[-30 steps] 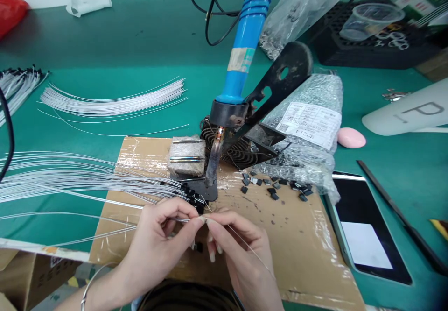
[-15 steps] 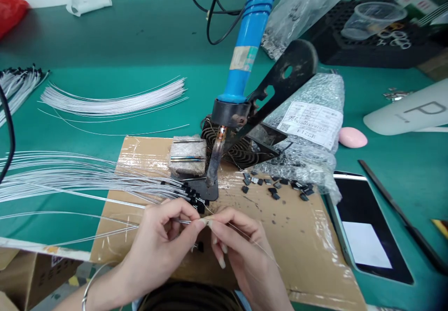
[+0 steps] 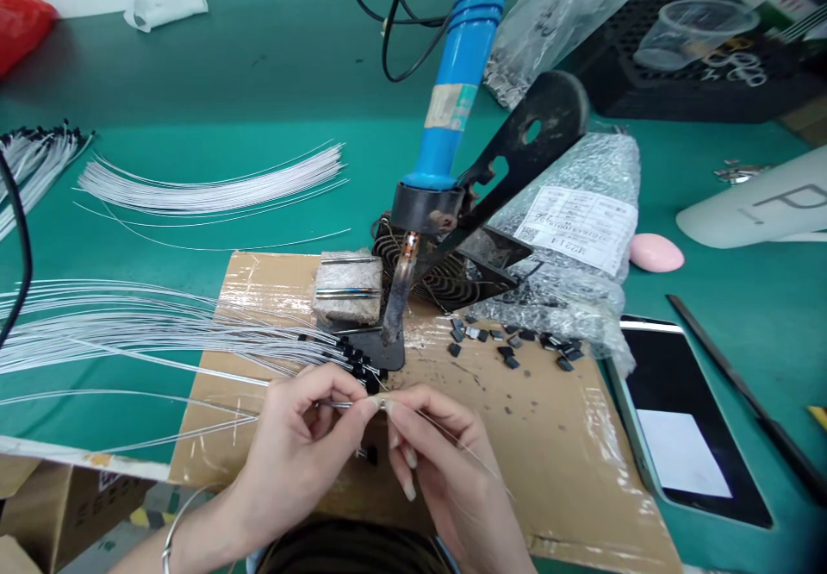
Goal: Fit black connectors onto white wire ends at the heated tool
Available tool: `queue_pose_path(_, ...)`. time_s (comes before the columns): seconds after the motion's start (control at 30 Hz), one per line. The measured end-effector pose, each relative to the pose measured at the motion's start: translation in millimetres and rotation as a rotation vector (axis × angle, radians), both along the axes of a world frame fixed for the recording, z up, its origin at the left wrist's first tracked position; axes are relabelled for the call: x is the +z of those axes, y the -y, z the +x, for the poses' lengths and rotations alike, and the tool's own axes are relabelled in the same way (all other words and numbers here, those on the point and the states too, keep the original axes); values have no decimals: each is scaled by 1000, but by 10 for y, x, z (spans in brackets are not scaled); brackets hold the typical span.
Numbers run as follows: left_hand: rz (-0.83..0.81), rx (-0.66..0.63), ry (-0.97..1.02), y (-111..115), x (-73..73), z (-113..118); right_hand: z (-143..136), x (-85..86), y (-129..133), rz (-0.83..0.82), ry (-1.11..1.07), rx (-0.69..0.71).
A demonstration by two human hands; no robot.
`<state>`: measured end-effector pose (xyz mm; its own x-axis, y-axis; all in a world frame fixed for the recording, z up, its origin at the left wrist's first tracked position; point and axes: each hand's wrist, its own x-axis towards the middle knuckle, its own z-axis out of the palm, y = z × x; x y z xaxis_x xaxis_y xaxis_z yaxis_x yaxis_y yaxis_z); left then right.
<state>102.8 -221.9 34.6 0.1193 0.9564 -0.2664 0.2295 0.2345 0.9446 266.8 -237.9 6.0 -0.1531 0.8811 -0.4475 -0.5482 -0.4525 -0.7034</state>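
My left hand (image 3: 316,449) pinches a thin grey-white wire (image 3: 337,403) between thumb and forefinger. Fingertip to fingertip with it, my right hand (image 3: 445,453) is closed in a pinch too. A fine pale wire (image 3: 460,443) trails from the right hand's grip toward the lower right. The tiny piece where the two pinches meet is mostly hidden. Just beyond the hands lies a bundle of white wires (image 3: 258,337) whose ends carry black connectors (image 3: 362,363). Another small black connector (image 3: 369,455) shows below my fingers.
A blue-handled soldering iron (image 3: 445,117) rests in its stand (image 3: 445,272), tip down beside a sponge pad (image 3: 349,285). Small black pieces (image 3: 510,352) are scattered on the cardboard (image 3: 549,471). A phone (image 3: 691,436), bubble-wrap bag (image 3: 581,221) and long dark tool (image 3: 743,393) lie rightward.
Both hands stay almost in place, still pinched together. The fingertips shift very slightly, and more of the grey-white wire shows by my left fingers. The whole view drifts a little.
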Motion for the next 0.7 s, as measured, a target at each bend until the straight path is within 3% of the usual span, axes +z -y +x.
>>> queue_pose_path(0.43,269,97,-173,88,-80,85,-174,8,21,-5,-61,-168)
queue_pose_path(0.7,188,138,-62,148,-169,108,-175,79,-4,-6,-57,-161)
